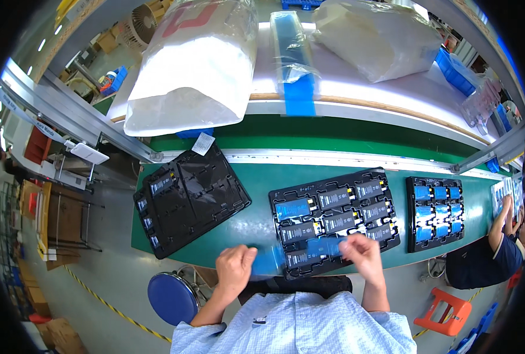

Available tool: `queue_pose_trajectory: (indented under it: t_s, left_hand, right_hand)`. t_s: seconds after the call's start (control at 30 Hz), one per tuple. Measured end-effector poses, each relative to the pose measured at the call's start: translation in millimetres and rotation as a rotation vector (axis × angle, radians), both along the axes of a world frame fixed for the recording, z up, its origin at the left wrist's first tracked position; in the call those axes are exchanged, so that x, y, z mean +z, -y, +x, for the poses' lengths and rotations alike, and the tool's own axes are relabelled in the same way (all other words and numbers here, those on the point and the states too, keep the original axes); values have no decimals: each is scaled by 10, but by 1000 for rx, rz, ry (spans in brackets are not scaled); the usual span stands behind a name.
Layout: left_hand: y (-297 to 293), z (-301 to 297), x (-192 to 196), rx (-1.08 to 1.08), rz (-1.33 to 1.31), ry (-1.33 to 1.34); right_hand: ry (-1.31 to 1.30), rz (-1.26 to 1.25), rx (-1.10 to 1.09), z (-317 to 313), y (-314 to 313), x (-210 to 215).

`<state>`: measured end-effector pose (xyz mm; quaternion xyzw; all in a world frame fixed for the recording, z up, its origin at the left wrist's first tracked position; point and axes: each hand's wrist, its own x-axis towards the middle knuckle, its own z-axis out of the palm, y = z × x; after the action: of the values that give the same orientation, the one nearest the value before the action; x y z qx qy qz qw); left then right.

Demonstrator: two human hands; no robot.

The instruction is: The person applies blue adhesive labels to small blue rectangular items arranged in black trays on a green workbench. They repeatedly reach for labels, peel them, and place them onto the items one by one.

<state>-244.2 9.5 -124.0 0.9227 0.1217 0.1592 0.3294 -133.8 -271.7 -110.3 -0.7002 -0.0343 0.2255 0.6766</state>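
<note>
In front of me lies a black moulded tray [280,197] tilted on the green table. Flat dark batteries [339,222] with white and yellow tabs fill its pockets, and a far-left one has a blue face [292,209]. My left hand [235,270] is closed in a pinch on a clear blue film [267,261], left of the tray's near corner. Over the near row, my right hand [364,257] pinches the end of a blue film piece [325,246]. Whether both pieces are one strip I cannot tell.
Another black tray [206,189] at left holds a few batteries and a white label [203,144]. At right stands a tray of blue-faced batteries [436,210]. Bags [197,76] sit on the shelf above. A blue stool [173,298], an orange stool [443,311] and a co-worker [489,259] are nearby.
</note>
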Motion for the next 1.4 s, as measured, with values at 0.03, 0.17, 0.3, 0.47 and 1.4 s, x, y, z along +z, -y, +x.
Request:
queue_pose_trajectory:
  t_s: [0.03,0.17,0.3,0.47,1.4]
  left_hand:
    - [-54,-4,-7,44,12,21]
    - [-227,-75,-32,-183,-307,-85]
    - [-128,31,-176,-483,-227,-83]
    - [99,130,-242,-391,31,-44]
    - [169,182,-250,-467,321,-131]
  right_hand:
    - [-29,-16,-84,50,45,11]
    - [-112,-6,-64,245,-19,-100]
    - [-130,-73,100,260,-342,-382]
    - [-4,-201,118,250,-564,-434]
    - [136,-365,112,234,-670,-408]
